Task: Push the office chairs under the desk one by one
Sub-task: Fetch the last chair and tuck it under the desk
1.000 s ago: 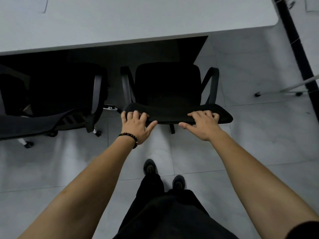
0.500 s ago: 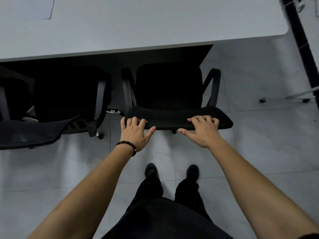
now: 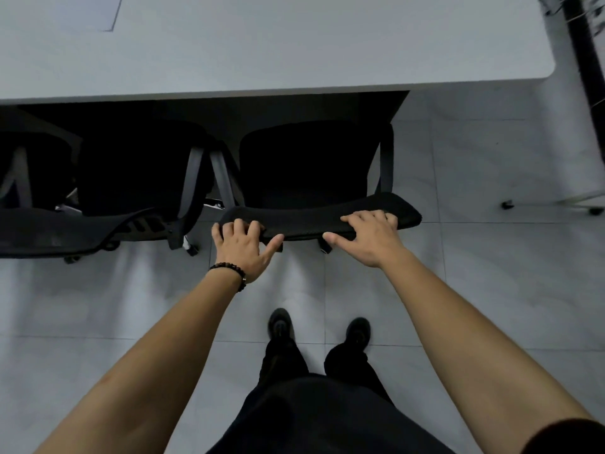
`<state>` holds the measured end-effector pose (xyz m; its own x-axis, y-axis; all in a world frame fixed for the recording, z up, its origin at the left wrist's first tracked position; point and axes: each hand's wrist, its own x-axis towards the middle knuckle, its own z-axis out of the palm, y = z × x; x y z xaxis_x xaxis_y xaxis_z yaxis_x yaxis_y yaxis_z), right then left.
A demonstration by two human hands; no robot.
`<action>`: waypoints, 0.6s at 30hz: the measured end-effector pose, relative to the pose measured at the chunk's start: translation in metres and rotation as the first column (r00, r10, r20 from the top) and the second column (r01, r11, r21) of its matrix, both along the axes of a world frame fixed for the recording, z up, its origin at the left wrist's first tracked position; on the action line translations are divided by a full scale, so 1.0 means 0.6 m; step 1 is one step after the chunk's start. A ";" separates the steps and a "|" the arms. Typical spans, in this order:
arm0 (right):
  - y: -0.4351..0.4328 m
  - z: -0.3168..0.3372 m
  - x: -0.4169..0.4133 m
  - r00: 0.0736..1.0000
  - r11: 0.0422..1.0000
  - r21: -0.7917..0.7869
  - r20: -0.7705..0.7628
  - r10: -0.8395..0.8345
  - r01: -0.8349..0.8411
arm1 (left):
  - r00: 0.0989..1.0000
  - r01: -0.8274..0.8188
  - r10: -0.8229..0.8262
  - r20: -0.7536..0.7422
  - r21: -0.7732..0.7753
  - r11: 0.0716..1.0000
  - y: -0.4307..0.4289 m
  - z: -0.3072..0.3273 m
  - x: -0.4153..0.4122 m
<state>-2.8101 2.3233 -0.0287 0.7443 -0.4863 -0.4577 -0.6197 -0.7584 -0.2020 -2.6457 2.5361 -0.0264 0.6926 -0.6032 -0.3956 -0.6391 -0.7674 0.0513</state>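
Desk: A wide white desk (image 3: 294, 44) is seen at 12 o'clock, and its near edge runs across the view.

Black chair: The black chair (image 3: 307, 165) is placed at 12 o'clock from the feet, facing the desk. Its seat is seen in the dark shade just by the desk's near edge. How far it is tucked under cannot be told. Its back is turned toward the person.

Left hand: The left hand (image 3: 244, 247) is laid on the left end of the chair back's top edge. Its fingers (image 3: 237, 226) are curled over the edge, close together, and the thumb is stretched out to 3 o'clock below the edge.

Right hand: The right hand (image 3: 370, 237) is laid on the right part of the same edge. Its fingers (image 3: 376, 216) are bent over the top, close together, and the thumb is pointed to 9 o'clock under the edge.

Bracelet: A dark bead bracelet (image 3: 229, 270) is worn on the left wrist.

Second chair: Another black chair (image 3: 131, 172) is parked at 10 o'clock, just beside the first one.

Third chair: Part of one more chair (image 3: 19, 172) is seen at 9 o'clock.

Shoes: Two dark shoes (image 3: 280, 324) are set on the grey tiled floor (image 3: 491, 290) at 6 o'clock.

Wheeled leg: A pale leg with small wheels (image 3: 556, 204) is seen at 3 o'clock, well apart from the chairs.
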 end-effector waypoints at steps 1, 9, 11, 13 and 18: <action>0.004 -0.002 -0.006 1.000 1.000 0.000 0.013 -0.009 0.009 | 1.000 0.011 -0.011 0.008 -0.003 1.000 0.002 -0.001 0.003; 0.018 -0.016 -0.005 0.990 0.995 -0.043 0.113 -0.081 0.087 | 0.997 0.059 -0.058 0.049 -0.016 0.998 0.001 -0.003 0.036; 0.012 -0.021 -0.002 0.989 0.996 -0.026 0.123 -0.084 0.088 | 0.997 0.051 -0.051 0.052 -0.002 0.999 0.003 -0.005 0.051; 0.006 -0.020 -0.001 0.989 0.992 -0.042 0.092 -0.115 0.119 | 0.997 0.050 -0.050 0.056 -0.002 0.999 0.005 -0.008 0.060; 0.001 -0.013 0.005 0.986 0.985 -0.058 0.043 -0.160 0.162 | 0.997 0.064 -0.063 0.052 -0.020 0.998 0.002 -0.006 0.073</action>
